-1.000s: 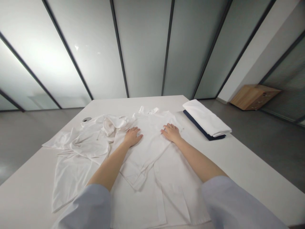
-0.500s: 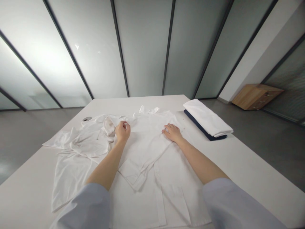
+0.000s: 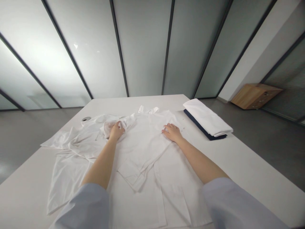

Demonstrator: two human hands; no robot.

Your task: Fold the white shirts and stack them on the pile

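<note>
A white long-sleeved shirt (image 3: pixel 143 146) lies spread on the table, its collar at the far end and one sleeve folded across its front. My left hand (image 3: pixel 116 131) is at the shirt's left edge near the shoulder, fingers closed on a gathered bit of the cloth; the fingertips are partly hidden. Flat on the shirt's right side rests my right hand (image 3: pixel 172 132), fingers spread, by the folded sleeve's upper end. A rumpled heap of white cloth (image 3: pixel 69 168) lies along the left, meeting the shirt near my left hand.
Folded white cloth (image 3: pixel 206 117) sits on a dark navy piece (image 3: pixel 199 126) at the table's right side. A small round grey fitting (image 3: pixel 86 119) is at the far left of the white table (image 3: pixel 252 178). Beyond stand frosted glass panels and a wooden cabinet (image 3: pixel 256 95).
My left hand has moved a little to the left, drawing the cloth at the shirt's edge with it. My right hand stays in place.
</note>
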